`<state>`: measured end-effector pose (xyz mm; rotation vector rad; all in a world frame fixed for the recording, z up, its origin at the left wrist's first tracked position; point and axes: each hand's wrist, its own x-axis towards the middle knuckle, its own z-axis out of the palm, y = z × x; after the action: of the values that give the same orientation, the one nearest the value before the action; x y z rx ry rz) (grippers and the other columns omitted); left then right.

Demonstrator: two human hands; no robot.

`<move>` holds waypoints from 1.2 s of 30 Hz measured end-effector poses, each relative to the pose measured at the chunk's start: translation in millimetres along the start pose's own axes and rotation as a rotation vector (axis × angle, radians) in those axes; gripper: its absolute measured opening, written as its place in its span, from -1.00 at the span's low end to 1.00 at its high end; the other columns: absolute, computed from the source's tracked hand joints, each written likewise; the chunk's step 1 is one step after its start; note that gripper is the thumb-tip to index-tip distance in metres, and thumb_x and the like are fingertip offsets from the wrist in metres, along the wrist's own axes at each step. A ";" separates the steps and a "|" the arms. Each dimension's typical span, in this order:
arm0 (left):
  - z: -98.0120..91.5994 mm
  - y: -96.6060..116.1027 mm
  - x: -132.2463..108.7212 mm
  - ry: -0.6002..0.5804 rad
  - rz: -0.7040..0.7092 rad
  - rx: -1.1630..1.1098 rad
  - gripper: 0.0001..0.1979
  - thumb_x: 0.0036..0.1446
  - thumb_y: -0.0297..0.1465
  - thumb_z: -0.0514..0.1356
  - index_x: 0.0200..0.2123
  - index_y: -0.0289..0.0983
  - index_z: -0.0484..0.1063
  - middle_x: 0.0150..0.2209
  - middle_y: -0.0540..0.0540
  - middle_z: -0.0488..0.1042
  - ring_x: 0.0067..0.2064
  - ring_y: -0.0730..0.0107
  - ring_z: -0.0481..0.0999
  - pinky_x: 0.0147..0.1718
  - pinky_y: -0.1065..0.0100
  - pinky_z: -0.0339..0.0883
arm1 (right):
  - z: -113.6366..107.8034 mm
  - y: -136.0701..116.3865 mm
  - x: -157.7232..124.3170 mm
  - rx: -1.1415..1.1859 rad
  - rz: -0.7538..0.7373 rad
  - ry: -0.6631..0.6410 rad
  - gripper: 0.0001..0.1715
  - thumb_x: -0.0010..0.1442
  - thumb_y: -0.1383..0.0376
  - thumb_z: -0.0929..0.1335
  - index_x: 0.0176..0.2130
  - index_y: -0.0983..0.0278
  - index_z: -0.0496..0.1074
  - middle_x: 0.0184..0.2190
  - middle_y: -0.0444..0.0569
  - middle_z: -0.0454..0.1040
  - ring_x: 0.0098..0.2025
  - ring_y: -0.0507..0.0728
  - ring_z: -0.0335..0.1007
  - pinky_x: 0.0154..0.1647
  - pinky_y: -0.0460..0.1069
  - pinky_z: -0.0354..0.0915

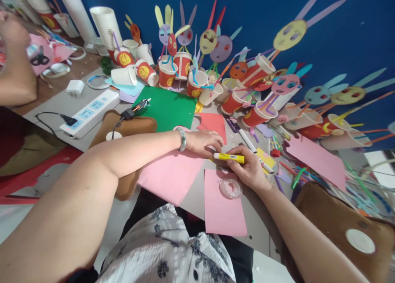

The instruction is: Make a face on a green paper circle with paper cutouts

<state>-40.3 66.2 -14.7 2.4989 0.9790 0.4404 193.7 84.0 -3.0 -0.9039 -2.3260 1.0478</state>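
My right hand (249, 168) is closed around a yellow tube with a white end (233, 158), held almost level and pointing left. Close to that white end, my left hand (203, 143) lies low over the table with its fingers bent down and together. A bit of yellow shows beneath its fingertips; what they press or pinch is hidden. Under the left wrist lies a large pink sheet (173, 176). A smaller pink sheet (224, 217) sits below my right hand, with a clear tape roll (231, 189) on it. Red paper (212, 124) lies just beyond my left hand.
Paper cups with rabbit-faced figures (208, 42) line the blue wall. Green paper (173, 106), a glue gun (135, 110) on a brown cushion (145, 125) and a power strip (89, 114) are left. Pens, scraps and pipe cleaners clutter the right. Another person's arm (15, 65) is far left.
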 end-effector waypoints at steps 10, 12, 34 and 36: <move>-0.9 0.2 -1.3 0.021 -0.023 -0.098 -0.78 0.11 -0.37 0.30 -0.15 -0.15 0.62 0.05 -0.17 0.49 0.10 0.08 0.39 0.11 0.09 0.26 | -2.0 -3.4 0.0 -0.013 0.024 -0.114 -0.83 0.09 0.18 0.38 -0.29 0.17 0.36 -0.53 -0.12 0.50 -0.54 0.11 0.41 -0.50 0.00 0.31; -1.5 -0.3 -1.1 0.021 -0.021 -0.106 -0.78 0.09 -0.40 0.30 -0.15 -0.15 0.62 0.03 -0.16 0.50 0.10 0.08 0.40 0.13 0.09 0.25 | -1.5 -1.7 -0.6 -0.004 0.020 -0.122 -0.83 0.10 0.18 0.38 -0.28 0.17 0.36 -0.55 -0.13 0.49 -0.55 0.11 0.40 -0.51 0.00 0.31; -1.6 -4.2 -4.8 -0.026 -0.031 -0.085 -0.60 0.08 -0.55 0.17 -0.03 -0.16 0.57 0.17 -0.13 0.42 0.21 0.16 0.33 0.23 0.13 0.21 | 3.0 -3.7 -1.9 -0.131 -0.019 -0.120 -0.80 0.17 0.13 0.36 -0.26 0.20 0.40 -0.55 -0.12 0.49 -0.54 0.07 0.37 -0.51 -0.04 0.28; -1.6 -4.7 -4.4 -0.031 -0.035 -0.087 -0.58 0.06 -0.56 0.16 -0.03 -0.15 0.57 0.17 -0.12 0.42 0.21 0.15 0.33 0.24 0.11 0.21 | 2.1 -4.7 -1.5 -0.165 -0.019 -0.128 -0.83 0.16 0.16 0.36 -0.27 0.20 0.42 -0.55 -0.12 0.49 -0.54 0.06 0.37 -0.51 -0.06 0.27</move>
<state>-46.8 66.7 -16.2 2.4004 0.9689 0.4227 191.6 79.5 -0.8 -0.8971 -2.5534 0.9424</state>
